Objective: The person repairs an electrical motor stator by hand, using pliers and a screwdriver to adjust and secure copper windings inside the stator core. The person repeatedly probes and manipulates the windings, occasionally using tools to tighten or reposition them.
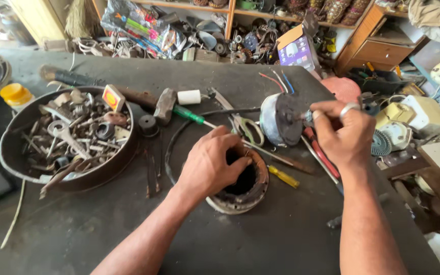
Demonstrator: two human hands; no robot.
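A dark, stained workbench (281, 239) fills a cluttered workshop, with shelves of parts beyond both hands. Left of the left hand (211, 164) sits a round pan (11, 153) of wrenches and bolts. That hand curls over a rusty ring-shaped motor housing (258, 191), fingers hooked inside its rim. The right hand (343, 133) pinches the shaft of a grey motor (277, 118) with 3 wires, held just above the bench.

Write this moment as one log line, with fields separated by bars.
left hand: fingers inside round motor housing | right hand: grips motor by its shaft | nearby: scissors, screwdrivers, pan of parts
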